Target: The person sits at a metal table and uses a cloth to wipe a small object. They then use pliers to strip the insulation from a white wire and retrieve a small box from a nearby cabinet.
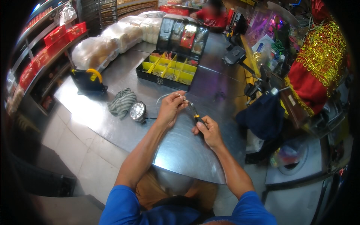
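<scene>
My left hand (171, 108) is closed in a pinch on a thin white wire (160, 98), whose loose end curves out to the left. In my right hand (209, 132) is a pair of pliers (194, 112), dark-handled with a yellow band, its jaws up at the wire beside my left fingertips. Whether the jaws grip the wire is too small to tell. Left of my left forearm, a round lamp head (137, 111) with a clear bright face lies on the metal table (180, 150). A grey striped cloth (122, 102) is bunched beside it.
Beyond my hands stands an open black case (148, 76) with yellow compartments of small parts. A dark stand with a yellow handle (88, 81) is at the left edge. Bagged goods (95, 52) line the back left. A person in red (212, 17) is at the far side.
</scene>
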Demonstrator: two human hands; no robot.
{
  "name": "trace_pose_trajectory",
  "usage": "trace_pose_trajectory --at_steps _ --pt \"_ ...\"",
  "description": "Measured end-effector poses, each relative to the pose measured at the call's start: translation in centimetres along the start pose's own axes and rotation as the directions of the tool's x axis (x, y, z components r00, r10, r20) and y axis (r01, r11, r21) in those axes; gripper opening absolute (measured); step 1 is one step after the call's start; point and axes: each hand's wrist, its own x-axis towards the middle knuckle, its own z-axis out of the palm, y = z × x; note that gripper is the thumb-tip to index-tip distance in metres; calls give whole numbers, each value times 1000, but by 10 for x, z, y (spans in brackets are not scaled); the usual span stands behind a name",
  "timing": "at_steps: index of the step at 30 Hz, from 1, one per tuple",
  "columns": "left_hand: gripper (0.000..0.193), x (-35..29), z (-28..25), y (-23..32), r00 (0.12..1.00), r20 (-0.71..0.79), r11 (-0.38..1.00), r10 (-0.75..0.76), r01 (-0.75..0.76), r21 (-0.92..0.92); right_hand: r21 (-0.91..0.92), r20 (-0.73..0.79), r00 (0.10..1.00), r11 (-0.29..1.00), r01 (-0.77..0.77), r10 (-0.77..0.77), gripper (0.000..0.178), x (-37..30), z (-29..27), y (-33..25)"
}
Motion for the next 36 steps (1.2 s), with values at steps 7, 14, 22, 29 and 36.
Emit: trace_pose_trajectory --at_steps 7,14,22,29,36 --pt "42 -3 6 7 1000 -20 999 -18 18 -31 -122 -49 998 992 24 -30 19 1 -4 1" --pt "39 -1 3 8 996 -1 993 -86 85 -87 -216 -16 999 975 44 -48 17 -1 -8 -5" --pt "39 -2 3 14 998 52 999 -39 38 13 -298 3 999 954 43 -44 16 1 -18 -6" --pt "32 -4 4 18 997 82 987 11 -24 156 -257 24 1000 966 12 -6 17 0 -19 -12" --pt "29 -8 8 25 994 104 967 22 -47 251 -202 67 998 979 19 -5 19 0 -22 -10"
